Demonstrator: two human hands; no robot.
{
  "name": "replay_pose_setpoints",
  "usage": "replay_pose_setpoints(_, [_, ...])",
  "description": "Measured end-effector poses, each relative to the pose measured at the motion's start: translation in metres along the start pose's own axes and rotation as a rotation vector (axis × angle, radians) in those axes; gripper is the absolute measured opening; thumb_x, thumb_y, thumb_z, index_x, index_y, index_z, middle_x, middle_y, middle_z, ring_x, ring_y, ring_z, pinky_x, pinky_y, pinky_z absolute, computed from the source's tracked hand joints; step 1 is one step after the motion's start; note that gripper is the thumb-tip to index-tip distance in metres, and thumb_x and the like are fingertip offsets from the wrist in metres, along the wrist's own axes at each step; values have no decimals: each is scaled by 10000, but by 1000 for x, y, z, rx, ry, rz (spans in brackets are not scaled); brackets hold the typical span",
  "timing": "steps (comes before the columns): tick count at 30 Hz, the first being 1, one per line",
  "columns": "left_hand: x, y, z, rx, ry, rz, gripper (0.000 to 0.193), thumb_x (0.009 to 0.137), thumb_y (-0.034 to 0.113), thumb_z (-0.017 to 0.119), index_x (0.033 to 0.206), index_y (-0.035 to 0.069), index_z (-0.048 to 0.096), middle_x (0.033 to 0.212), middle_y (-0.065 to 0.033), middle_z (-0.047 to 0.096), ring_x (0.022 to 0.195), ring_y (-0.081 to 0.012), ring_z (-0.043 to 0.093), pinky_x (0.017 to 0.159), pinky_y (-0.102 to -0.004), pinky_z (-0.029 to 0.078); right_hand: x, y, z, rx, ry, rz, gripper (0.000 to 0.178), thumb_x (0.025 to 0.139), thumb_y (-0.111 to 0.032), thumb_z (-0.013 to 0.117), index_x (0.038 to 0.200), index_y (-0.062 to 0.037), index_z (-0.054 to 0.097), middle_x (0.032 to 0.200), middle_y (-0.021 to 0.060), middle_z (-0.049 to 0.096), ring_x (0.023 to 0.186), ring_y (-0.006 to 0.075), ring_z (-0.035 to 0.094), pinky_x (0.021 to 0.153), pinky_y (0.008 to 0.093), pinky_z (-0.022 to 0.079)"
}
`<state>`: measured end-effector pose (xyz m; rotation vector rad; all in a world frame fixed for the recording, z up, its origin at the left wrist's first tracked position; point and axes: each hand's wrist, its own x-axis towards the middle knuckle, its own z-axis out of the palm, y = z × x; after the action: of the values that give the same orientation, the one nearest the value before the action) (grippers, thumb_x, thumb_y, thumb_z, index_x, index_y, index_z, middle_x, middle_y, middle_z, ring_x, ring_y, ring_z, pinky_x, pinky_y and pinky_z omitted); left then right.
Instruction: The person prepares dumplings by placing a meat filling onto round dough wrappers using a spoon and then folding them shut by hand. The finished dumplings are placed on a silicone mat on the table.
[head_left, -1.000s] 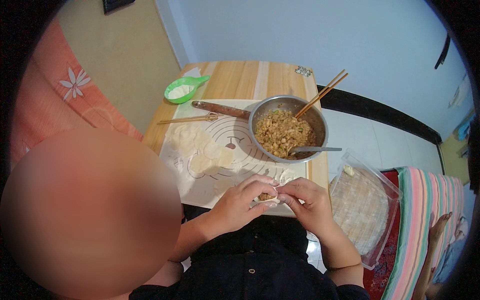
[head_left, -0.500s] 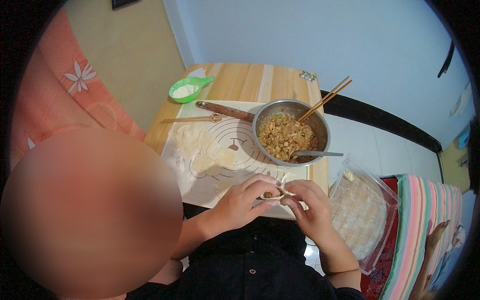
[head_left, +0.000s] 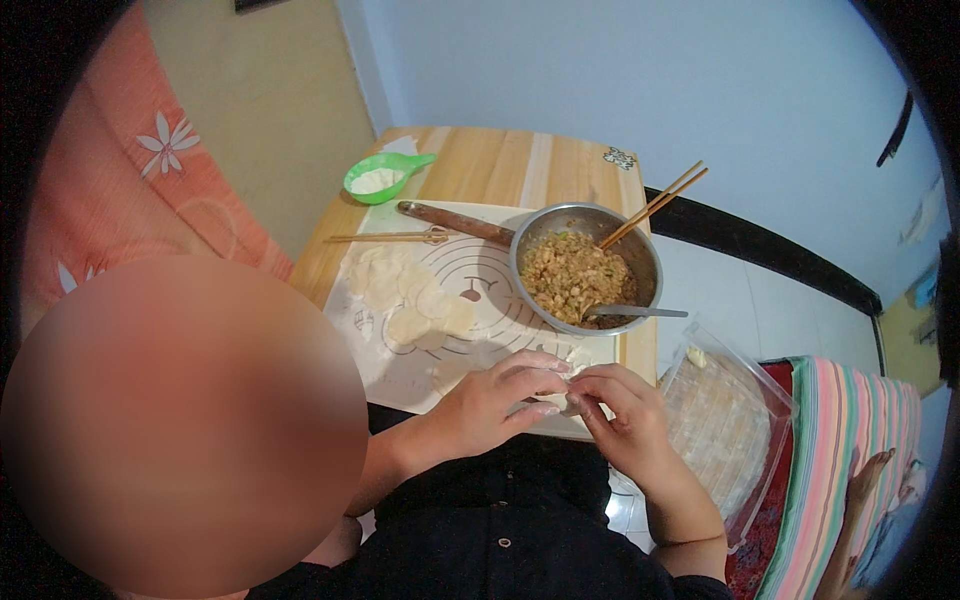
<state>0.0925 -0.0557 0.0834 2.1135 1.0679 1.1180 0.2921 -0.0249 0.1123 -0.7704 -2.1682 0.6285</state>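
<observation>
Over the near edge of the mat, my left hand (head_left: 500,398) and my right hand (head_left: 628,412) meet around a small dumpling (head_left: 557,402). Both hands are closed, with floury fingertips pinching its edge; the fingers hide most of the dough. Round dough wrappers (head_left: 400,295) lie overlapping on the mat to the left. Beyond my hands stands a steel bowl (head_left: 655,265) of minced filling (head_left: 570,270). Chopsticks (head_left: 660,200) and a grey-handled spoon (head_left: 645,312) rest in the filling.
A rolling pin (head_left: 450,221) lies against the bowl on the white printed mat (head_left: 490,325). Another pair of chopsticks (head_left: 380,238) lies left of it. A green scoop of flour (head_left: 400,172) sits at the table's far left. Right of the table is a clear plastic tray (head_left: 745,520).
The filling that showed in the open wrapper between my hands is now covered. My fingers have drawn closer together around the dough. The bowl and wrappers stay in place.
</observation>
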Motion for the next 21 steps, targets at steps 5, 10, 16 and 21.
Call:
replay_pose_setpoints(5, [0, 0, -3, -18, -31, -33, 248, 832, 115, 629, 1069, 84, 560, 1166, -102, 552, 1064, -281, 554, 865, -359, 477, 2, -5, -1, -48, 47, -93, 171, 731, 30, 670, 881, -16, 605, 877, 127, 630, 781, 291, 627, 669, 349, 513])
replay_pose_setpoints(10, [7, 5, -5, -108, -25, -87, 340, 836, 108, 630, 1154, 58, 521, 1186, -127, 546, 1083, -280, 550, 896, -354, 465, -9, 7, 10, 224, 162, 113, 162, 783, 28, 665, 910, -19, 577, 900, 112, 609, 794, 217, 619, 683, 306, 520])
replay_pose_setpoints(16, [6, 6, 9, -591, 50, -320, 548, 867, 72, 610, 1351, 8, 361, 1354, -111, 449, 1211, -178, 451, 1014, -320, 368, -14, 9, 30, 645, 365, 197, 188, 816, 29, 646, 954, -24, 530, 960, 106, 572, 885, 167, 579, 723, 279, 528])
replay_pose_setpoints(21, [2, -8, 15, -765, -53, -429, 534, 898, 91, 584, 1369, 11, 348, 1332, -76, 460, 1184, -144, 459, 995, -303, 381, -16, 15, 34, 534, 302, 176, 221, 803, 6, 675, 999, -17, 575, 980, 108, 575, 899, 193, 598, 742, 299, 546])
